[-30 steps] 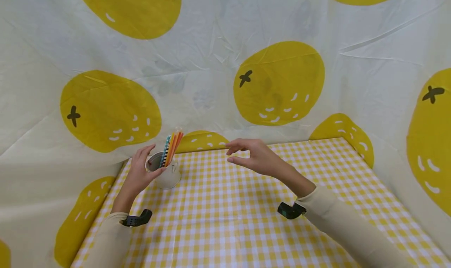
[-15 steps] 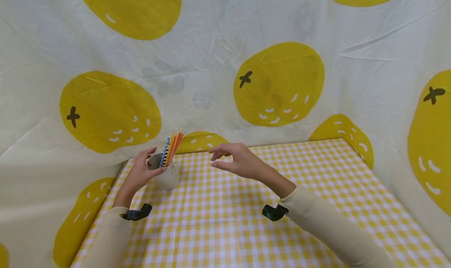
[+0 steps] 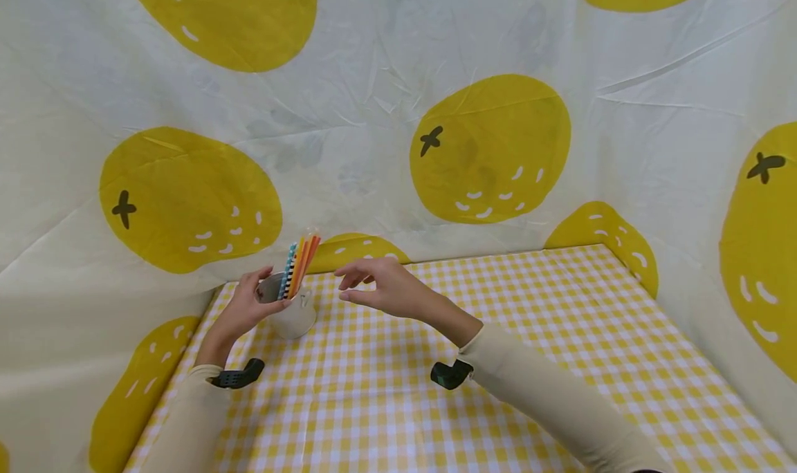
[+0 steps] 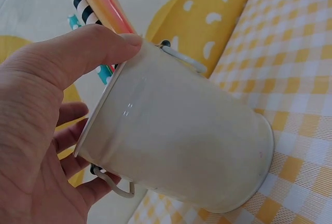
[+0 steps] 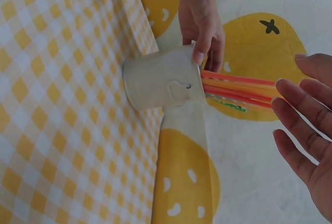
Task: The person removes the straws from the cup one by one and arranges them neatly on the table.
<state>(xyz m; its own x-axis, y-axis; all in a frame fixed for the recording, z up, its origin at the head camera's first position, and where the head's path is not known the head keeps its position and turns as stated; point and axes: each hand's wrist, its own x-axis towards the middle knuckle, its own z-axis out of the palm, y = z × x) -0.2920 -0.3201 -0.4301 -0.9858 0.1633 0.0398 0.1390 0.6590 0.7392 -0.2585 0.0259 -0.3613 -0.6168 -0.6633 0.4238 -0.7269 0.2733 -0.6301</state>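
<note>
A small off-white bucket (image 3: pixel 295 321) with side handles stands upright at the left rear of the table. Several drinking straws (image 3: pixel 300 269) lean out of it: orange, red, black-and-white striped and teal with white dots. My left hand (image 3: pixel 243 307) holds the bucket by its rim. In the left wrist view the left thumb lies on the rim, and the other fingers reach round behind it, partly hidden. To the right of the bucket, my right hand (image 3: pixel 386 286) hovers with relaxed fingers and nothing in it. In the right wrist view, its fingertips (image 5: pixel 282 105) appear near the straws' upper ends.
A yellow-and-white checked cloth (image 3: pixel 386 383) covers the table. Behind and beside it hangs a pale curtain (image 3: pixel 349 148) printed with large yellow fruit. Dark wrist devices sit on both sleeves, one of them a black strap (image 3: pixel 239 374) at the left wrist.
My right hand has moved left across the table, much closer to the bucket and straws. The left hand stays at the bucket's rim. The bucket remains in place.
</note>
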